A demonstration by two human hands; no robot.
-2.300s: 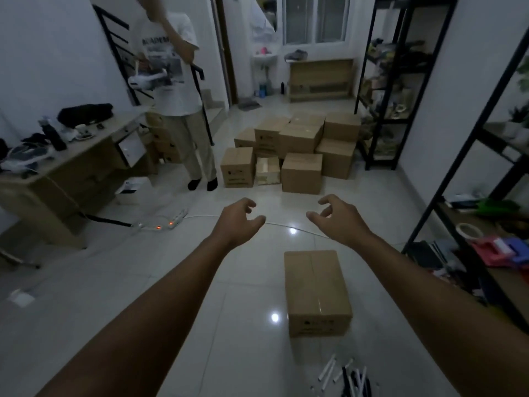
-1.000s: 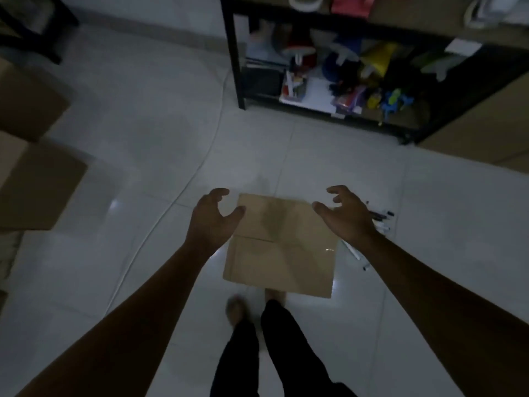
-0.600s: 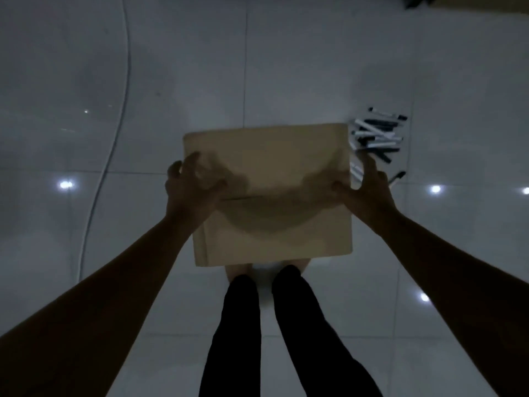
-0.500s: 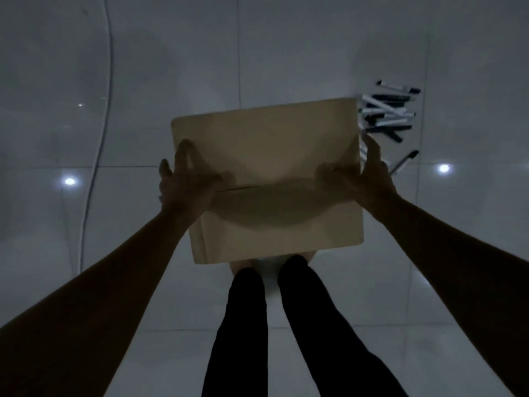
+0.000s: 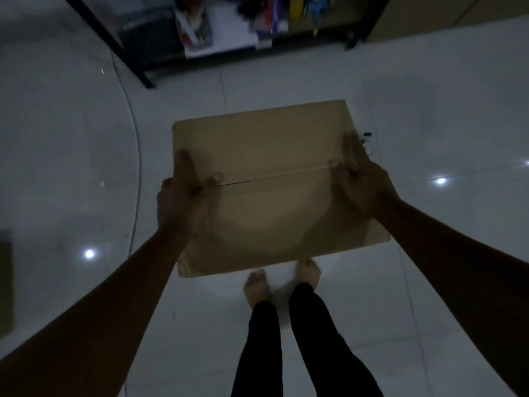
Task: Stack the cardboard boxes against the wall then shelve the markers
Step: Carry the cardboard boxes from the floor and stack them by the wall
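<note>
A brown cardboard box [image 5: 272,156] hangs above the white tiled floor, its closed top flaps facing me. My left hand [image 5: 186,196] grips its left side with the thumb laid on the top seam. My right hand [image 5: 357,181] grips the right side, thumb also on top. The box hides most of the markers; only a few marker tips [image 5: 366,138] show past its right edge.
A black metal shelf [image 5: 137,64] with coloured items on its bottom level stands ahead. A white cable [image 5: 137,156] curves across the floor at left. Another cardboard box [image 5: 5,285] shows at the left edge. My bare feet [image 5: 282,282] stand below the box.
Both hands closed on the box sides and raised it off the floor. My view tilted back up, so the shelf has come into sight and the markers are mostly covered.
</note>
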